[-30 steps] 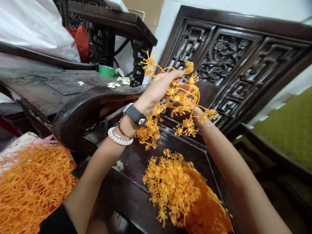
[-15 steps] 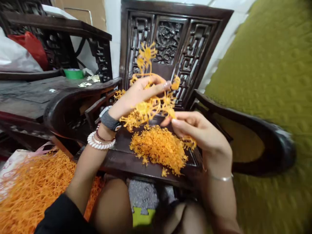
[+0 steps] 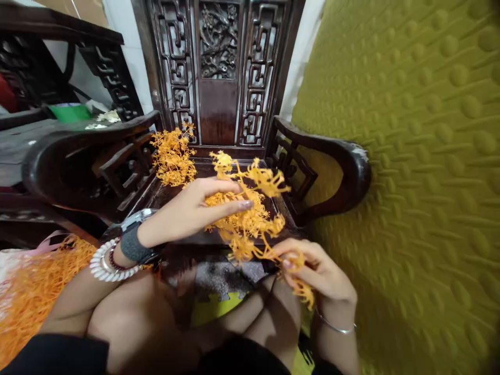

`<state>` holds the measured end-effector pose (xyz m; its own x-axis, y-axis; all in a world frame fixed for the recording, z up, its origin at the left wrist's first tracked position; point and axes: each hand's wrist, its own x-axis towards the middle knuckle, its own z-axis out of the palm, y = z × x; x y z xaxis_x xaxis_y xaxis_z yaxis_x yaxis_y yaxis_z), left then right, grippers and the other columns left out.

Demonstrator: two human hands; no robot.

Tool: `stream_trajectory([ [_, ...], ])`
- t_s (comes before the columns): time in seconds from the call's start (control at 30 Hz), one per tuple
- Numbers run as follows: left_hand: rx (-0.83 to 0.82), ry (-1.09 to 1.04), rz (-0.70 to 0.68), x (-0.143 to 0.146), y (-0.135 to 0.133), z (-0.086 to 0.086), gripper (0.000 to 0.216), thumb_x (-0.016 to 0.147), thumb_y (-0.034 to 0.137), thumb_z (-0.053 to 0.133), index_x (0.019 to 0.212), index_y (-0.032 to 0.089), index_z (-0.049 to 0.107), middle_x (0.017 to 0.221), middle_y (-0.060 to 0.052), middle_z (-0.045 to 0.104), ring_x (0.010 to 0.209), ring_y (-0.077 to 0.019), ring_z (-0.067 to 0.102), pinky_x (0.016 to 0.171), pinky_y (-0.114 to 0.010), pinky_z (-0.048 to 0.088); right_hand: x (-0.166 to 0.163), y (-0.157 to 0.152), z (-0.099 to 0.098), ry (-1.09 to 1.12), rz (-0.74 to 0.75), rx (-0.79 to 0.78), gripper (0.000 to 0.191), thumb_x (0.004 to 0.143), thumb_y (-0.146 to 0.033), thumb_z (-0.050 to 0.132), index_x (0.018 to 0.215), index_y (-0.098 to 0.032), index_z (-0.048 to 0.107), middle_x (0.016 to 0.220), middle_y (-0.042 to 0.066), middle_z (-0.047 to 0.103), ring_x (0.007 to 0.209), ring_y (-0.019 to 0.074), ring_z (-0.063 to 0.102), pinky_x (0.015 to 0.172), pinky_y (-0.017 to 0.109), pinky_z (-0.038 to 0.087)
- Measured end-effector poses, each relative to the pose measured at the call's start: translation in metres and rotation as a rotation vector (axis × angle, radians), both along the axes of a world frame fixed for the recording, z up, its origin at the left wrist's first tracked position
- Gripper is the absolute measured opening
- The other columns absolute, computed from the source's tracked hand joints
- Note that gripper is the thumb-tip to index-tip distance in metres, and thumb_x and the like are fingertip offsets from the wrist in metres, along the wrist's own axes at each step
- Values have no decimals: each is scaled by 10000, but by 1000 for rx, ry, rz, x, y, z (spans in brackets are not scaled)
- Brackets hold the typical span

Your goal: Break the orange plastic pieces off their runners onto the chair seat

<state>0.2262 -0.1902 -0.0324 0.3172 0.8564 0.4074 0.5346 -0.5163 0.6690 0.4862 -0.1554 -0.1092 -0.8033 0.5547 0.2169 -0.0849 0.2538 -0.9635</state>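
My left hand (image 3: 213, 205) is closed, thumb and fingers around a bunch of orange plastic flower-like sprigs (image 3: 267, 179) with spiky heads and thin stems. Lower right, my right hand (image 3: 322, 276) pinches the stem end of the same bunch, and a few orange heads (image 3: 304, 294) hang from its fingers. The bunch stretches between both hands above the front of a dark wooden chair seat. Behind it lies a heap of small orange pieces (image 3: 255, 211), largely covered by the bunch and my left hand. Blur hides which stems each finger touches.
A second orange clump (image 3: 174, 159) sits at the seat's back left. Carved armrests (image 3: 351, 161) flank the seat. A bag spilling orange stems (image 3: 50, 291) stands lower left. Green tape (image 3: 70, 112) lies on the side table (image 3: 15, 143). Olive padding (image 3: 410, 130) covers the right wall.
Both hands have come lower and nearer my lap with the sprigs still between them. The camera view has shifted, bringing the back-left clump into fuller sight.
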Motion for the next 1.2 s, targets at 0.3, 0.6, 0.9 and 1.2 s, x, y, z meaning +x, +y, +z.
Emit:
stream_trajectory([
  [0.3, -303, -279, -104, 18, -26, -24, 170, 908, 311, 549, 776, 204, 555, 805, 6, 669, 768, -123, 626, 745, -221, 494, -37, -6, -22, 239, -218, 178, 567, 754, -521, 691, 1230, -243, 558, 1196, 99, 597, 1137, 247, 564, 971, 385, 470],
  [0.6, -500, -757, -46, 30, -23, -45, 474, 746, 167, 712, 1140, 239, 458, 805, 44, 639, 623, -84, 600, 590, -187, 502, -77, -33, -36, 165, -535, 359, 156, 932, -279, 483, 822, -212, 569, 731, -7, 590, 649, 125, 541, 641, 250, 453],
  [0.9, -530, -760, -93, 25, -13, -72, 213, 861, 318, 607, 734, 155, 657, 718, 3, 603, 688, -97, 528, 723, -219, 435, -89, -31, -50, 326, -743, 258, 163, 953, -312, 442, 916, -229, 577, 805, 18, 585, 751, 144, 551, 718, 265, 456],
  [1.2, -655, -697, -488, 33, -35, -67, 342, 946, 400, 481, 717, 147, 510, 665, 30, 399, 609, -92, 352, 618, -219, 337, -63, -46, -47, 631, -821, 46, 173, 842, -358, 606, 756, -208, 609, 668, 9, 561, 608, 137, 529, 603, 289, 435],
])
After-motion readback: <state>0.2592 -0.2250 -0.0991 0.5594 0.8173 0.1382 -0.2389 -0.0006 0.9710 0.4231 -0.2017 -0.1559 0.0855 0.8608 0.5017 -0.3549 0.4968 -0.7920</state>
